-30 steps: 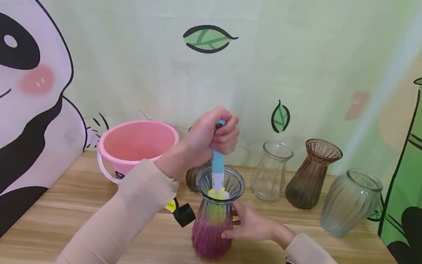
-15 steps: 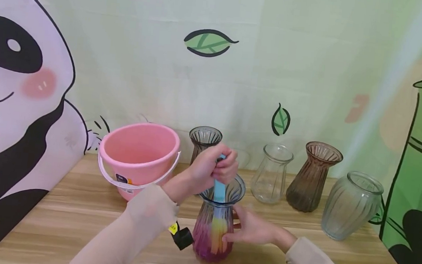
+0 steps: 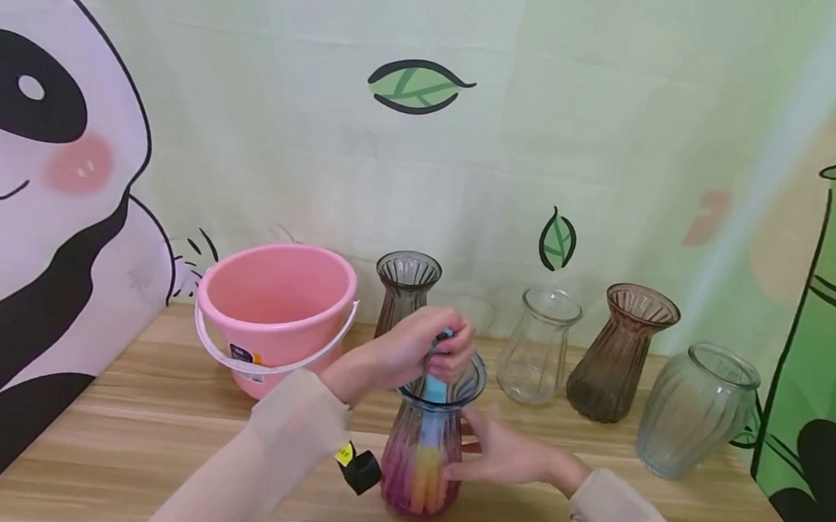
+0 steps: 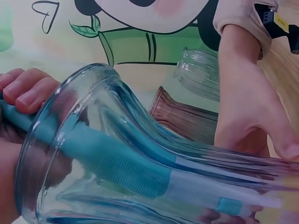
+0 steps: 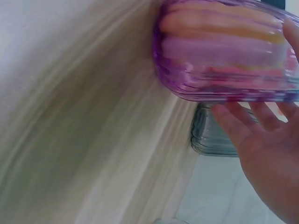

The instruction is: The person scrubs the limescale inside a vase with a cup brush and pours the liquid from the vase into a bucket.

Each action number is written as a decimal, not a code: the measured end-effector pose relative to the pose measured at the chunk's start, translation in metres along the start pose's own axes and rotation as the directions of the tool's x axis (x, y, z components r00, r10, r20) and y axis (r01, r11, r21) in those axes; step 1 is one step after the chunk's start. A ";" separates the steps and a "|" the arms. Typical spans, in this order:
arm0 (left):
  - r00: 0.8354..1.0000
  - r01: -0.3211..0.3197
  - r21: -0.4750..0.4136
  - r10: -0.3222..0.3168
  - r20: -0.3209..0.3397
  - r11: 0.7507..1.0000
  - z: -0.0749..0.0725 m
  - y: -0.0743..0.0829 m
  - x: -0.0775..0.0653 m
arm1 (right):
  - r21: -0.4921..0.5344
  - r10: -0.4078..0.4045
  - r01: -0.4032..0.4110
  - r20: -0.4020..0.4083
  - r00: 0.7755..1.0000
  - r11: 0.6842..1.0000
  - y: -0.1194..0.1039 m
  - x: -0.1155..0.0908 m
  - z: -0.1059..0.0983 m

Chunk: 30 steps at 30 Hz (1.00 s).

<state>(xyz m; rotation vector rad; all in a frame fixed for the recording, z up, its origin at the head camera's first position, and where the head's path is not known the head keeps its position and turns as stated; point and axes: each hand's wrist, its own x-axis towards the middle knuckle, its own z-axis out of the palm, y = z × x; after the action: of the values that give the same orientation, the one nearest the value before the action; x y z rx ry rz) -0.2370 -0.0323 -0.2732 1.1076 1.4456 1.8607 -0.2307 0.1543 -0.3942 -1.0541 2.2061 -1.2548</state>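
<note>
While the left hand [image 3: 420, 342] grips the blue handle [image 3: 436, 390] sunk into the upright vase [image 3: 401, 458] on the table [image 3: 95, 448], the right hand [image 3: 501, 455] holds its side. Were that hold to loosen, a sideways shove might tip it.

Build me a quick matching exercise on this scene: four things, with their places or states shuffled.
1. Brown ribbed glass vase
2. Round pink plastic bucket
3. Long blue-handled tool
4. Right hand

A. Holding the blue-and-purple ribbed glass vase
B. Leftmost container in the head view
C. Between the clear glass vase and the pale bluish ribbed glass vase
D. Gripped by the left hand

Pairs: 1-C, 2-B, 3-D, 4-A
</note>
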 end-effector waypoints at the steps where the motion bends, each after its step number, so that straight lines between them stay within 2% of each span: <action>1: 1.000 0.003 0.001 -0.003 -0.001 1.000 0.000 0.000 0.000 | -0.001 0.010 -0.010 0.020 1.000 1.000 -0.001 0.000 -0.002; 7: 1.000 0.007 -0.005 -0.007 -0.001 1.000 0.000 -0.001 0.000 | -0.024 0.062 -0.060 0.091 0.994 0.998 -0.004 0.003 -0.010; 11: 0.999 -0.038 -0.026 0.038 -0.001 0.999 -0.001 0.000 0.001 | 0.001 0.084 -0.084 0.084 0.993 0.996 -0.002 0.005 -0.011; 15: 0.996 -0.085 -0.054 0.083 -0.038 0.995 -0.001 0.004 0.001 | 0.029 0.076 -0.078 0.062 0.995 0.997 0.001 0.005 -0.009; 18: 0.993 -0.099 -0.067 0.094 -0.076 0.993 0.001 0.017 0.001 | 0.066 0.052 -0.055 0.045 0.998 0.996 0.005 0.005 -0.005; 21: 0.990 -0.107 -0.064 0.100 -0.100 0.992 0.004 0.038 0.004 | 0.101 0.037 -0.039 0.025 0.999 0.994 0.009 0.005 -0.002; 26: 0.983 -0.142 -0.034 0.137 -0.123 0.989 0.010 0.073 0.011 | 0.107 0.057 -0.055 -0.009 0.998 0.993 0.009 0.004 0.002; 30: 0.981 -0.144 -0.022 0.140 -0.133 0.989 0.013 0.083 0.012 | 0.113 0.068 -0.065 -0.020 0.997 0.991 0.008 0.004 0.004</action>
<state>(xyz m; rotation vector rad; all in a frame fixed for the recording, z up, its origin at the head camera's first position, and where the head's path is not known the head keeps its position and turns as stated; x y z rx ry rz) -0.2260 -0.0392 -0.1887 1.1174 1.4361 2.0829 -0.2341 0.1520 -0.4032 -0.9195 2.1424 -1.3506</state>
